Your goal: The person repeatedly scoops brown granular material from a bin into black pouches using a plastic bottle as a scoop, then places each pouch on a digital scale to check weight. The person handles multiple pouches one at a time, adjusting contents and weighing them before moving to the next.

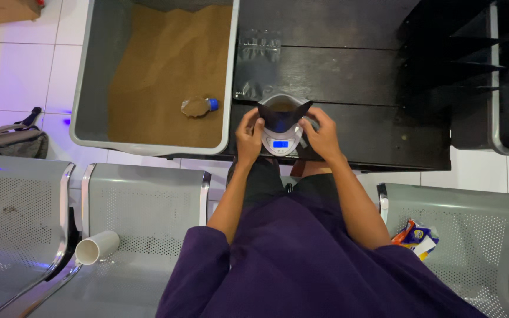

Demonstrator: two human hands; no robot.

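both hands hold a dark pouch (282,116) open over a white scale (280,144).

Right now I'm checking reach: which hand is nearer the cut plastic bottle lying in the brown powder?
Left. The left hand is just right of the bottle, at the dark pouch; the right hand is farther, beyond the pouch.

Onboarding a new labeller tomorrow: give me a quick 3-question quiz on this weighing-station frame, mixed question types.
1. True or false: both hands hold the dark pouch open over the scale.
2. What lies on the brown powder in the grey bin?
A. cut plastic bottle
B. spoon
C. cup
3. The white tube lies on a metal ____.

Key: 1 true: left hand, right hand. 2 A: bottle. 3 bench seat.
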